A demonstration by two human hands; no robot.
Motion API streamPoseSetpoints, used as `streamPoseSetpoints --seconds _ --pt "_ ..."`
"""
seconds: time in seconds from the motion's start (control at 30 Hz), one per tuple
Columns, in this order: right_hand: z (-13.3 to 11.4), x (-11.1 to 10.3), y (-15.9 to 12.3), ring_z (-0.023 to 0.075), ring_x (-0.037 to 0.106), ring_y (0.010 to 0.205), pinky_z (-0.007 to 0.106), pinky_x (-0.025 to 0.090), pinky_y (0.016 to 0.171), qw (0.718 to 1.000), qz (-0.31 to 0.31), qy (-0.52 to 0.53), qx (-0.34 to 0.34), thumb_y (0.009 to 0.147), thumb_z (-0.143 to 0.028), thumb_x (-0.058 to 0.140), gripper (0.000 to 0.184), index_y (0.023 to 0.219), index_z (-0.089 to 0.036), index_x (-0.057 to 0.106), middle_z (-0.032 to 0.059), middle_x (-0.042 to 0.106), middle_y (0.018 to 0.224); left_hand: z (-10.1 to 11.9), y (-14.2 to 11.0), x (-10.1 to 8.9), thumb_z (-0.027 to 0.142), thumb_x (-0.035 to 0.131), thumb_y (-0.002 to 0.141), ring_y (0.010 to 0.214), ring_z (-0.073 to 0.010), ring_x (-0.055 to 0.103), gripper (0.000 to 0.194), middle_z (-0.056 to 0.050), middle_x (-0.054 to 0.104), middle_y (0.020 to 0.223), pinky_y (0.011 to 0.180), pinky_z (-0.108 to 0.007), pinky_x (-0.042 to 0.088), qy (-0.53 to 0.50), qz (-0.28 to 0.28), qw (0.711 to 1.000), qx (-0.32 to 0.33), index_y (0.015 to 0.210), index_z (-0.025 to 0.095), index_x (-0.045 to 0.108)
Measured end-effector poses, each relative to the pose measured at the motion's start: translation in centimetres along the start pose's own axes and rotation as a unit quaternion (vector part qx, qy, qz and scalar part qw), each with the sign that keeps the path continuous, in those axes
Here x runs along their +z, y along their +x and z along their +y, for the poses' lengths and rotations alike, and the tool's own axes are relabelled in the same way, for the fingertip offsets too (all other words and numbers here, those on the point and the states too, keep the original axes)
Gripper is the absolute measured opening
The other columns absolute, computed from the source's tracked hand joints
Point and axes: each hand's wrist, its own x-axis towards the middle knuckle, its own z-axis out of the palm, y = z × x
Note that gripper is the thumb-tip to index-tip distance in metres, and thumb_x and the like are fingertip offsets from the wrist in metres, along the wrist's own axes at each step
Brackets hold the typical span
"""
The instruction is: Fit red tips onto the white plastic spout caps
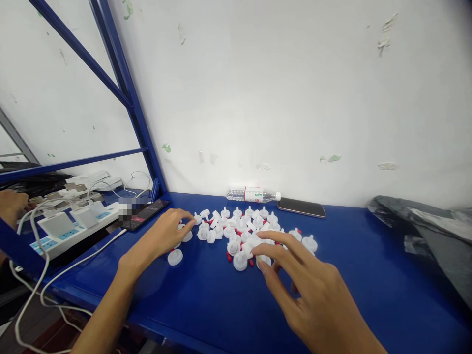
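A pile of several small white plastic caps (239, 231) with little red pieces among them lies on the blue table (368, 275). My left hand (165, 236) rests at the pile's left edge, fingers curled loosely over a cap near its fingertips. My right hand (302, 285) hovers over the pile's right front, fingers spread and open, fingertips touching or just above the caps. One white cap (174, 257) sits apart, below my left hand.
A water bottle (252, 194) lies on its side by the wall, a phone (302, 207) next to it. Another phone (145, 214) lies at the left. White power strips (70, 226) with cables fill the left bench. Grey plastic bags (435, 231) lie at right. Another person's hand (11, 206) shows far left.
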Motion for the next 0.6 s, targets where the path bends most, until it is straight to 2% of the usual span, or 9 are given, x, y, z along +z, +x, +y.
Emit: streamPoseSetpoints --seconds 0.13,0.23,0.3,0.4,0.5,0.6 --pt "0.0 0.0 0.0 0.0121 0.075 0.079 0.019 0.052 0.054 1.0 -0.002 -0.008 -0.005 0.101 -0.022 0.049 0.021 0.112 -0.027 0.067 0.0039 0.07 0.123 -1.9 0.1 0.9 0.043 0.057 0.086 0.114 -0.0324 0.063 0.034 -0.01 0.074 0.116 0.1 -0.04 0.047 -0.006 -0.038 0.999 0.007 0.108 0.024 0.076" --pt "0.0 0.0 0.0 0.0115 0.074 0.079 0.019 0.051 0.054 1.0 -0.001 -0.006 -0.008 0.102 -0.022 0.048 0.022 0.111 -0.027 0.067 0.0038 0.07 0.123 -3.1 0.2 1.0 0.041 0.057 0.085 0.112 -0.0324 0.064 0.032 -0.01 0.075 0.113 0.101 -0.041 0.047 -0.016 -0.038 0.999 -0.005 0.105 0.025 0.076" --pt "0.0 0.1 0.1 0.0112 0.074 0.08 0.019 0.051 0.055 1.0 -0.002 -0.004 -0.01 0.102 -0.021 0.048 0.021 0.111 -0.027 0.067 0.0034 0.07 0.122 -3.1 0.3 0.7 0.044 0.054 0.087 0.112 -0.0325 0.064 0.034 -0.01 0.075 0.113 0.101 -0.041 0.046 -0.014 -0.029 0.999 -0.004 0.103 0.024 0.076" --pt "0.0 0.1 0.1 0.0118 0.074 0.08 0.02 0.05 0.055 1.0 -0.002 -0.009 -0.01 0.102 -0.021 0.048 0.021 0.11 -0.027 0.066 0.0034 0.071 0.121 -1.8 0.2 -0.1 0.05 0.048 0.093 0.113 -0.0328 0.063 0.04 -0.012 0.075 0.114 0.102 -0.042 0.045 -0.008 -0.009 1.0 0.012 0.101 0.021 0.076" --pt "0.0 0.1 0.0 0.011 0.073 0.073 0.02 0.05 0.054 1.0 0.0 -0.015 -0.004 0.102 -0.021 0.049 0.02 0.109 -0.027 0.066 0.0034 0.072 0.118 0.9 -0.6 -1.1 0.051 0.046 0.096 0.111 -0.0308 0.063 0.042 -0.011 0.074 0.114 0.098 -0.04 0.047 -0.03 0.012 0.999 0.034 0.104 0.022 0.074" --pt "0.2 0.2 -0.1 0.0108 0.073 0.07 0.02 0.051 0.054 1.0 -0.008 -0.027 0.003 0.102 -0.022 0.049 0.019 0.11 -0.027 0.065 0.0029 0.072 0.118 4.3 -1.7 -1.7 0.05 0.048 0.097 0.1 -0.0261 0.065 0.037 -0.007 0.074 0.11 0.086 -0.036 0.049 -0.074 -0.025 0.995 0.067 0.106 0.024 0.074"
